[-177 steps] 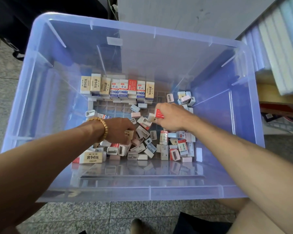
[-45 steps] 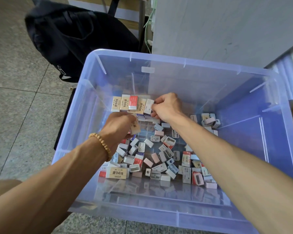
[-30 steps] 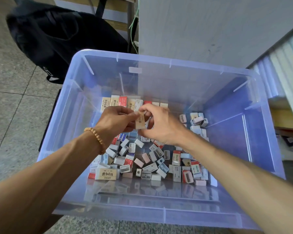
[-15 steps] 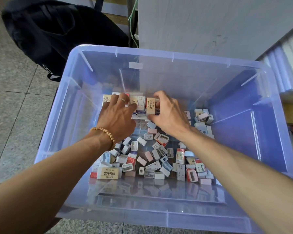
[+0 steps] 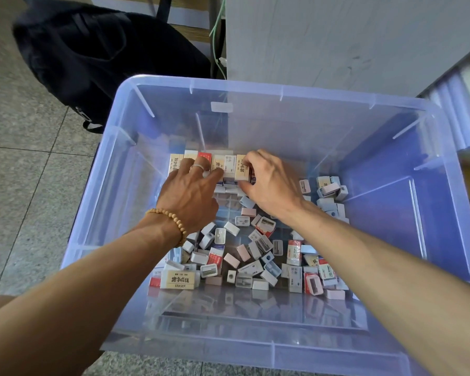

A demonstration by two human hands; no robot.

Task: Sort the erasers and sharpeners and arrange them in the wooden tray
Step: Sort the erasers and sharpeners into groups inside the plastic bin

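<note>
At row's right end, right hand point(image 5: 272, 183) still pinches eraser point(image 5: 242, 169) (left hand point(image 5: 193, 191) remains flat).

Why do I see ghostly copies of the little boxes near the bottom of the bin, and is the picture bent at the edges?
Head view: the clear bluish plastic bin's glossy near wall mirrors the loose pile of small erasers and sharpeners, giving faint reflections; the wide-angle lens bows the bin rim and stretches both forearms; daylight is soft, shadows weak.

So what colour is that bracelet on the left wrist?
Light tan wooden-looking beads, clearest in the head view.
</note>
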